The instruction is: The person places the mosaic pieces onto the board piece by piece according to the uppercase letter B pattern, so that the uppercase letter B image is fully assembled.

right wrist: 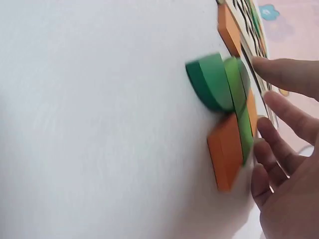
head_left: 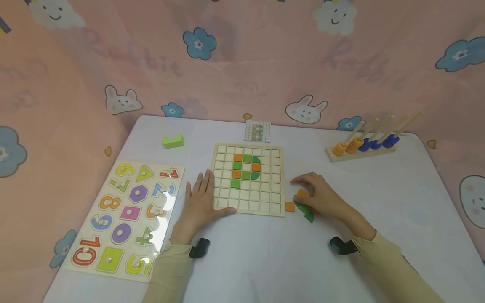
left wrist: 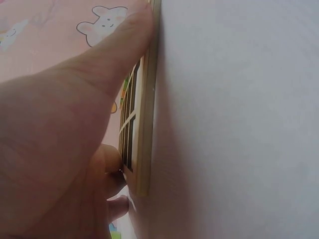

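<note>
A wooden grid board (head_left: pixel 224 192) lies mid-table, with orange and green tiles (head_left: pixel 235 183) set in it in a P shape. My left hand (head_left: pixel 200 204) rests at its near left corner, fingers straight along the left side and thumb along the near edge. To the right of the board, my right hand (head_left: pixel 322 195) is over a small pile of loose tiles, its fingers loosely bent and apart. In the right wrist view the pile shows a dark green rounded tile (right wrist: pixel 212 82), a light green one (right wrist: pixel 244 132) and an orange one (right wrist: pixel 225 152). Whether the fingertips touch them is unclear.
A single orange tile (head_left: pixel 289 206) lies against the board's right edge. Behind the board is a small pattern card (head_left: pixel 257 131). A number puzzle board (head_left: pixel 125 191) lies at left, a green notched block (head_left: pixel 173 141) behind it. A bead-peg stand (head_left: pixel 363 155) stands at back right.
</note>
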The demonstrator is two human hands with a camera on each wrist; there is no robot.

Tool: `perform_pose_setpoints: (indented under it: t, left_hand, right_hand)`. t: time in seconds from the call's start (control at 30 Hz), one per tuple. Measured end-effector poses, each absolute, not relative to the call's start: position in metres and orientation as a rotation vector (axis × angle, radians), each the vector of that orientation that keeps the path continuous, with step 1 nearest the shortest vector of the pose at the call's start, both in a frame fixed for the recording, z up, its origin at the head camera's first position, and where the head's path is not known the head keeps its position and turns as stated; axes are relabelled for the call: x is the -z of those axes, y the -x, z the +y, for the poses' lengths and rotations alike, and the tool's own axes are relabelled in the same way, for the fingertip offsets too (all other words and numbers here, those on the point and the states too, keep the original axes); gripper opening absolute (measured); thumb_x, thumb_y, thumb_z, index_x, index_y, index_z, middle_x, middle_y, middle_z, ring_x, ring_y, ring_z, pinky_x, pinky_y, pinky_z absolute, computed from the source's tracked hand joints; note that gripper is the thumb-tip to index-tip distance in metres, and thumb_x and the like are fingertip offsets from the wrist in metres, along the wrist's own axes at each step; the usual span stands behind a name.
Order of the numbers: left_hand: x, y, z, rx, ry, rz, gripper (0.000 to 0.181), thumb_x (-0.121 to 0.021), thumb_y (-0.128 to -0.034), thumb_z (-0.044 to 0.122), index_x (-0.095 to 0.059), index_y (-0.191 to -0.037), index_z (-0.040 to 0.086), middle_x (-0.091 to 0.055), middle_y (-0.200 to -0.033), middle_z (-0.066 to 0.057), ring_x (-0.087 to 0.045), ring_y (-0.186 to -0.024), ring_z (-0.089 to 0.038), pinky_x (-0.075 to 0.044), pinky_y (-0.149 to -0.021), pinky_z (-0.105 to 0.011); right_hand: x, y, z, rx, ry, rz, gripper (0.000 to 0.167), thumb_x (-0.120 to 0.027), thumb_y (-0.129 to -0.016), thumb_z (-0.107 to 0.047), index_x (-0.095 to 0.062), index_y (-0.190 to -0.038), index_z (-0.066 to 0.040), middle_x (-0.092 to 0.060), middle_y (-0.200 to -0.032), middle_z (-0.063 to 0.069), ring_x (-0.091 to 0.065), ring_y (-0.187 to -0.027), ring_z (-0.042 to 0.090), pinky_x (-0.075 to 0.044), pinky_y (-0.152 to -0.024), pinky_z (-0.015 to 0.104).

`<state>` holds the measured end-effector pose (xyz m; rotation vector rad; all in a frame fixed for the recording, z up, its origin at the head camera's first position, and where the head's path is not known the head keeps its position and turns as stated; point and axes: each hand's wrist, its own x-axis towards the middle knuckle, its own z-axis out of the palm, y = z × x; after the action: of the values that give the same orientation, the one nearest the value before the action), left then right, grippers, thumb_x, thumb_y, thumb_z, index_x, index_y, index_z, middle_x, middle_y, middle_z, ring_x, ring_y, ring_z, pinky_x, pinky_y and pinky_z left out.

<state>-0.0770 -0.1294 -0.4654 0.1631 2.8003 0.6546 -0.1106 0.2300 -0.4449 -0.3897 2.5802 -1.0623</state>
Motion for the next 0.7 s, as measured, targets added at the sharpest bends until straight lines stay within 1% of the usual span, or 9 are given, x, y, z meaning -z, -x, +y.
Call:
perform_pose_setpoints:
  t: [0.03, 0.1, 0.2, 0.33, 0.57, 0.7]
  left_hand:
    - [0.466, 0.077, -0.129, -0.657, -0.162, 2.799, 0.135, -0.081, -0.0817, 0.069, -0.004, -0.169, 0.001, -0.002, -0.179, -0.015, 0.002, -0.167, -0.037, 0.002, -0.133, -0.065]
    - [0.467, 0.077, -0.129, -0.655, -0.161, 2.802, 0.135, -0.081, -0.0817, 0.068, -0.004, -0.169, 0.001, -0.002, -0.179, -0.015, 0.001, -0.167, -0.038, 0.001, -0.132, -0.066]
    - [0.468, 0.077, -0.129, -0.65, -0.155, 2.805, 0.135, -0.082, -0.0817, 0.068, -0.004, -0.169, 0.001, -0.002, -0.179, -0.015, 0.001, -0.167, -0.038, 0.001, -0.132, -0.066]
    - [0.467, 0.077, -0.128, -0.642, -0.152, 2.805, 0.135, -0.081, -0.0817, 0.068, -0.004, -0.169, 0.001, -0.002, -0.179, -0.014, 0.002, -0.167, -0.037, 0.001, -0.133, -0.065]
    - [0.464, 0.076, -0.128, -0.644, -0.154, 2.801, 0.135, -0.081, -0.0819, 0.068, -0.004, -0.169, 0.001, -0.002, -0.179, -0.014, 0.002, -0.167, -0.037, 0.002, -0.133, -0.065]
    - [0.464, 0.076, -0.128, -0.64, -0.158, 2.8, 0.134, -0.081, -0.0822, 0.069, -0.004, -0.169, 0.001, -0.002, -0.179, -0.014, 0.002, -0.167, -0.037, 0.002, -0.133, -0.065]
  right_hand:
    - [0.444, 0.11, 0.234, 1.059, 0.392, 2.569, 0.047, -0.08, -0.094, -0.015, -0.065, -0.138, -0.006, -0.059, -0.141, 0.02, -0.046, -0.137, 0.042, -0.036, -0.118, 0.068]
    - [0.443, 0.108, 0.241, 1.041, 0.382, 2.564, 0.048, -0.08, -0.094, -0.014, -0.065, -0.138, -0.005, -0.059, -0.141, 0.02, -0.047, -0.138, 0.043, -0.035, -0.119, 0.07]
    - [0.443, 0.106, 0.248, 1.002, 0.373, 2.595, 0.046, -0.081, -0.093, -0.013, -0.066, -0.136, -0.004, -0.062, -0.136, 0.02, -0.053, -0.132, 0.042, -0.039, -0.117, 0.068]
    - [0.445, 0.103, 0.25, 1.003, 0.343, 2.635, 0.039, -0.081, -0.093, -0.011, -0.068, -0.129, -0.001, -0.066, -0.128, 0.02, -0.058, -0.122, 0.039, -0.046, -0.112, 0.064]
    - [0.446, 0.1, 0.239, 1.048, 0.299, 2.645, 0.028, -0.075, -0.097, -0.007, -0.068, -0.123, 0.001, -0.068, -0.125, 0.02, -0.059, -0.123, 0.04, -0.048, -0.113, 0.063]
    - [0.447, 0.1, 0.234, 1.043, 0.275, 2.642, 0.025, -0.074, -0.098, -0.006, -0.067, -0.122, 0.0, -0.067, -0.123, 0.02, -0.059, -0.119, 0.039, -0.049, -0.109, 0.061]
